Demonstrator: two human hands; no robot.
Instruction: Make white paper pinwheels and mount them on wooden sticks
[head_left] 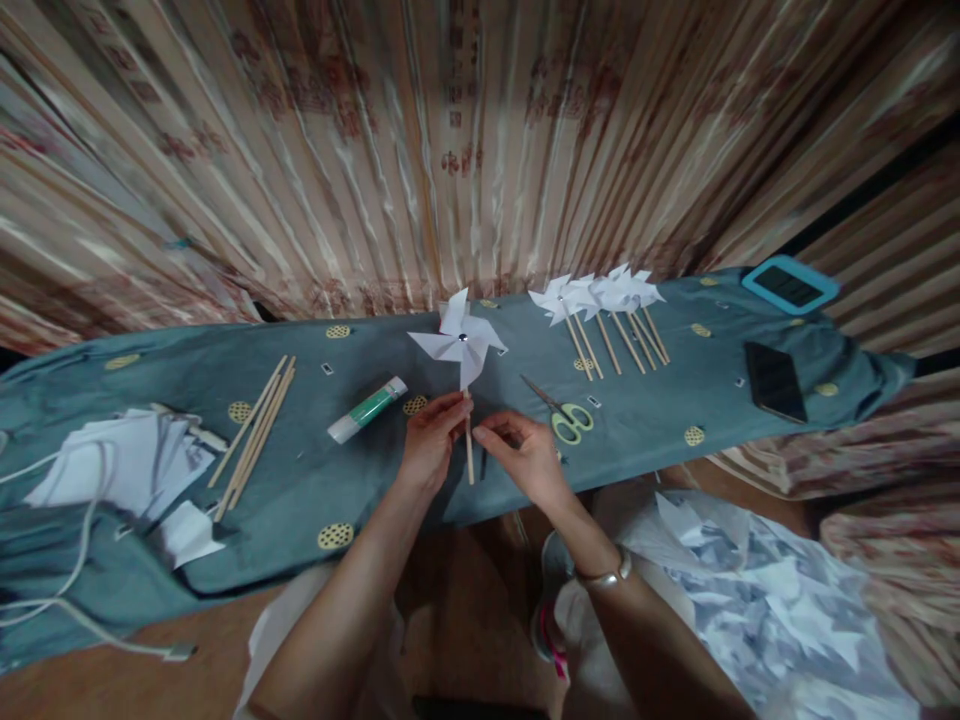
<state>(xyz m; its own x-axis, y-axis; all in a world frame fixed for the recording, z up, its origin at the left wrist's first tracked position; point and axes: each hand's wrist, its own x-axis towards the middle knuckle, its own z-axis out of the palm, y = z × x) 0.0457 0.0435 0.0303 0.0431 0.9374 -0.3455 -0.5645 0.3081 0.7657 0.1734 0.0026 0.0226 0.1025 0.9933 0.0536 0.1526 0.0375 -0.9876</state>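
My left hand [433, 437] pinches the wooden stick [469, 450] of a white paper pinwheel [459, 342], holding it upright above a bench covered in blue-grey cloth [315, 450]. A dark pin sits at the pinwheel's hub. My right hand [519, 452] is beside the stick's lower part, fingers curled with the fingertips near the stick; I cannot make out anything in them. A bracelet is on the right wrist.
A glue stick [367, 409] lies left of my hands, yellow-handled scissors [561, 411] right. Several finished pinwheels [600, 305] lie at the back right, near a dark phone [774, 381] and a blue-framed device [790, 285]. Loose sticks [255, 433] and white paper [127, 470] lie left; paper scraps [765, 590] on the floor.
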